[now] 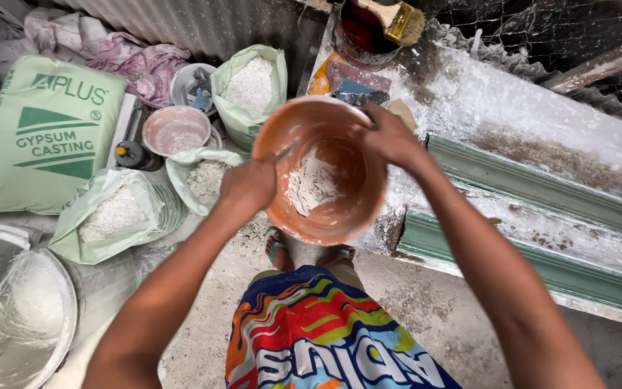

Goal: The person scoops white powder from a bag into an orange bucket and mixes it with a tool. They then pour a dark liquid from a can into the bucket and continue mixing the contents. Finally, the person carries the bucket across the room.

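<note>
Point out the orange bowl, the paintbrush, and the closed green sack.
Orange bowl [340, 223], head view, bare inner wall near the front rim.
Paintbrush [406, 23], head view, its bristles.
Green sack [44, 137], head view, middle of its printed face.

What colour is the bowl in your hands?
Orange bowl, smeared with white plaster inside; the head view shows it best.

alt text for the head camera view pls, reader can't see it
A person's left hand and right hand grip the rim of an orange bowl holding scraps of white plaster. Open bags of white powder lie on the floor at left; a brush rests on a can above.
</note>
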